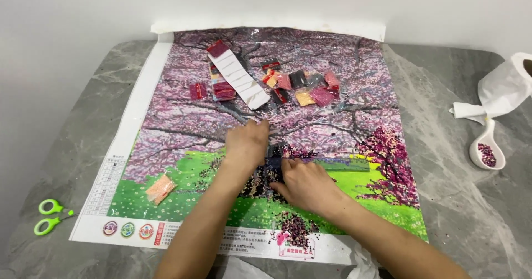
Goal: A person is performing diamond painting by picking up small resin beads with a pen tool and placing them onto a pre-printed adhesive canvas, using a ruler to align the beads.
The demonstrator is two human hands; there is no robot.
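Pressing down on the diamond-painting canvas [277, 118], both hands were seen in the head view, and only this one view was offered. The left hand [246, 146] was laid flat, fingers spread and open, palm down on the canvas just above its green lower band. The right hand [307, 184] was set just beside it, lower and to the right, fingers curled loosely towards a dark patch of the picture; whether anything small was pinched there could not be told.

The canvas was spread over the grey marble table [454, 212], its top edge curled up against the wall. A blossoming tree in pinks and purples was shown on it, with green grass below and a white printed margin at the left and bottom. It was judged thin, light and floppy, with a glossy, probably tacky face, so it would best be taken by the bare white margin, never by the studded picture.

Small bead packets [302, 87] and a white paper strip [241, 79] were scattered on the upper part of the canvas, an orange packet [160, 187] at its lower left. Off the canvas, green scissors [50, 215] lay to its left, a white scoop of dark beads [487, 151] and crumpled white paper [501, 93] to its right.
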